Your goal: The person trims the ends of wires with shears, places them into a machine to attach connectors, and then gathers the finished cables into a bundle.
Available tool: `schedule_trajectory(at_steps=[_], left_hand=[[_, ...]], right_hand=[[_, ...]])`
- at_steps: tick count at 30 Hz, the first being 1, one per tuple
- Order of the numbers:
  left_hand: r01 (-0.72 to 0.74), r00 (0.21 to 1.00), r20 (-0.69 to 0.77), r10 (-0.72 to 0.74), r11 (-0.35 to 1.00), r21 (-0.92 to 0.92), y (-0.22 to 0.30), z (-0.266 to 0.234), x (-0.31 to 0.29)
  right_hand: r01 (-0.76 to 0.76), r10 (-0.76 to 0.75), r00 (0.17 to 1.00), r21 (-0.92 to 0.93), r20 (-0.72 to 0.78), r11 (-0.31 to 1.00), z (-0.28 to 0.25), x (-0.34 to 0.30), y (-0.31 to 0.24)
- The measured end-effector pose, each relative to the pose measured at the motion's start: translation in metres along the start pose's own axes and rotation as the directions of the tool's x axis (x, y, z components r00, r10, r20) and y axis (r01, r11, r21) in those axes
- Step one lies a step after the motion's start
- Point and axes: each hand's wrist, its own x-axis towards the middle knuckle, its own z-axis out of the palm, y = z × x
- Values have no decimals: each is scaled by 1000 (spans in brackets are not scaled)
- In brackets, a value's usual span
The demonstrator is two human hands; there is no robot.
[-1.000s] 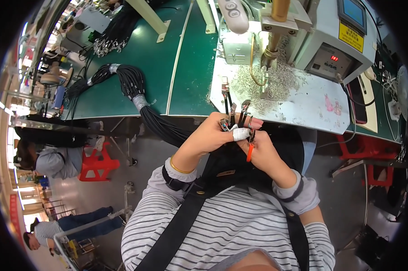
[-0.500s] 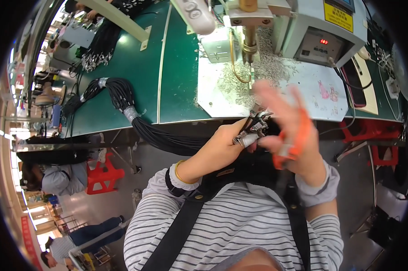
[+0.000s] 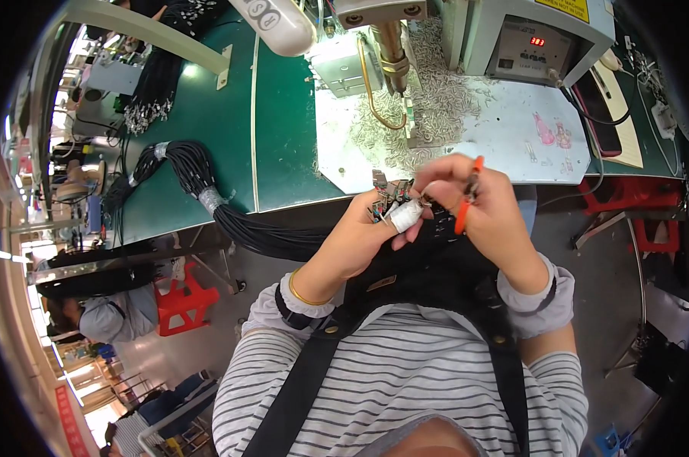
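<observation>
My left hand point(image 3: 356, 236) is closed round a bunch of cable ends with small metal connectors point(image 3: 390, 192), held over my lap just off the bench edge. White wrapping point(image 3: 405, 216) covers what looks like its thumb tip. My right hand point(image 3: 482, 209) curls close beside it, thumb and fingertips together at the connectors; what they pinch is too small to make out. An orange-handled hand tool point(image 3: 460, 218) lies across that palm, its jaws hidden. From the left hand a thick bundle of black cables point(image 3: 268, 238) runs left onto the green bench.
Ahead stands a bench press point(image 3: 392, 61) over a white plate point(image 3: 504, 152) strewn with small metal bits. A grey control box point(image 3: 535, 49) stands right of it, near a phone point(image 3: 600, 122). A red stool point(image 3: 183, 301) and a seated person are on the left.
My right hand has come down and inward from a blurred, spread-fingered pose to the connectors. The left hand has shifted slightly left, still gripping the cable ends. The view has tilted slightly.
</observation>
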Motion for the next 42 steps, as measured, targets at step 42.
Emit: schedule_trajectory(at_steps=[42], left_hand=[[-326,750,-259,609,680,657,-8,19,14]], right_hand=[[251,-287,954,-288,-90,924,12,-1,42]])
